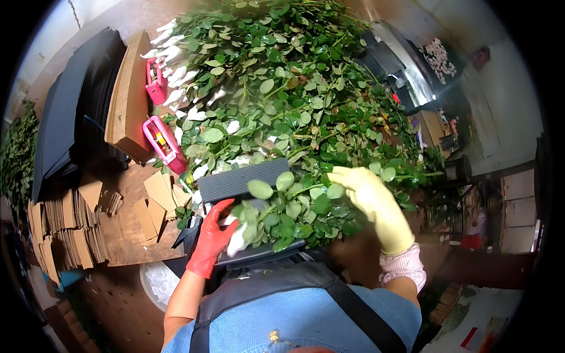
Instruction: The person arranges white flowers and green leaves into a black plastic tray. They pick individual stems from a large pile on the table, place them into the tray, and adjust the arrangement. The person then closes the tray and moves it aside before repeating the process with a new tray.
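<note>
My left grip (pixel 213 240) curls at the white heads (pixel 238 240) of the leafy bunch (pixel 282 219) before me; my right grip (pixel 372 199) meets its leaves (pixel 321 203); whether either clamps, I can't tell. Probably light, fragile-headed, best held mid-bunch.

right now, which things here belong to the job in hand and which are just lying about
In use, it seems:
leafy stems between the hands
white wrap at their left end
ridged dark card
red-gloved left hand
yellow-gloved right hand

Seemingly lying about:
pink tape dispensers
loose brown card pieces
round tub
</note>
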A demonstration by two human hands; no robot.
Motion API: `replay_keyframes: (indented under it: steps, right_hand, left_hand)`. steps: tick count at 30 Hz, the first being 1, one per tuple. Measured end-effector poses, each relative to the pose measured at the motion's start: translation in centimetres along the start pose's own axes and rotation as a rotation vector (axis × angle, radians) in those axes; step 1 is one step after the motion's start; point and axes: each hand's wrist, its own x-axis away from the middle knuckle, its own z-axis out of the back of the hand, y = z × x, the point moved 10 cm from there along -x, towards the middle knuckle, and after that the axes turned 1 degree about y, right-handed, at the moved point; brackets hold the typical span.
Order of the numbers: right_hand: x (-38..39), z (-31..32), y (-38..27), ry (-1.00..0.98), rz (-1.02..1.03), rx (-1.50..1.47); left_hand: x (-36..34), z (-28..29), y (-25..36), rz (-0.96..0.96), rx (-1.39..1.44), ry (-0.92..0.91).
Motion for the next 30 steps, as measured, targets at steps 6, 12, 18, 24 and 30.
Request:
replay_keyframes:
  steps: [6,12,18,24,30]
  right_hand:
    - [2.7,-3.8,0.8,0.086,-0.101,-0.162]
    - [2.9,-2.3,1.8,0.037,-0.058,-0.163]
    - [1.6,-2.4,0.7,-0.075,-0.184,0.238]
    - [2.5,-10.3,3.8,-0.190,-0.058,0.237]
    - [-0.1,-2.5,6.7,-0.168,-0.331,-0.555]
  left_hand:
    - [0.0,0.3,-0.6,-0.028,-0.062,0.016]
    - [0.2,0.3,-0.6,-0.003,0.022,0.005]
    - [0.5,0.6,-0.8,0.022,-0.024,0.020]
    - [-0.2,-0.2,1.9,-0.149,-0.326,-0.076]
    - [0.1,0.0,1.3,-0.087,-0.307,-0.038]
